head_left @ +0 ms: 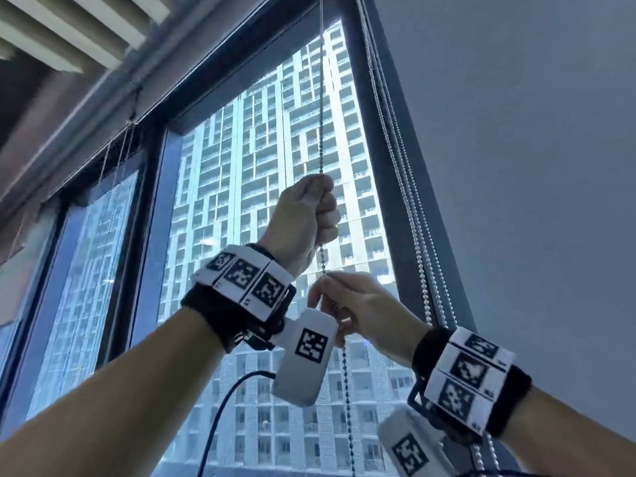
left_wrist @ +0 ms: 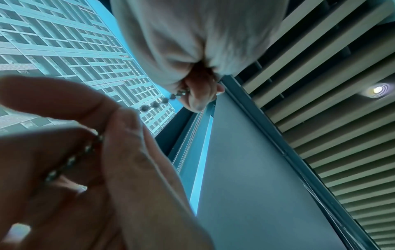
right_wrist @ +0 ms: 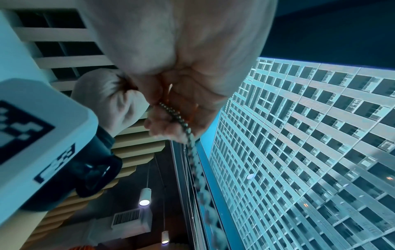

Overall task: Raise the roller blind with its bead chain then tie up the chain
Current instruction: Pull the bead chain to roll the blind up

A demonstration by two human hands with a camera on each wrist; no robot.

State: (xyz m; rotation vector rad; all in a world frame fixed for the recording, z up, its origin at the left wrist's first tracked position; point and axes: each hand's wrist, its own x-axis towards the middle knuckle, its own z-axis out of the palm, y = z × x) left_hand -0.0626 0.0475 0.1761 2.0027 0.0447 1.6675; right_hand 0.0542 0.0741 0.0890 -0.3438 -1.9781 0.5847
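Roller blind first: we cannot find its fabric anywhere over the tall window pane (head_left: pixel 241 201), which shows the pale apartment tower outside from top to bottom, so we judge the raising is finished or nearly so; the roll itself is out of view above the dark window frame (head_left: pixel 389 166).

Our thin metal bead chain (head_left: pixel 321 115) hangs taut down the middle of the glass and passes through both hands. Our left hand (head_left: pixel 303 218), the upper one, is clenched into a fist around it, fingers wrapped tight. Just below, our right hand (head_left: pixel 358 311) pinches the same strand between thumb and fingertips, and the chain falls slack beneath it toward the bottom of the head view. The left wrist view shows beads running from one hand into the other; the right wrist view shows the chain trailing off the curled fingers (right_wrist: pixel 171 121).

A second set of pale bead chains (head_left: pixel 413 218) hangs untouched along the right side of the frame, well apart from our hands.

We judge we are in the last hand-over-hand pulls. Tying up is not yet begun: we see no loop, knot or cleat holding the chain.
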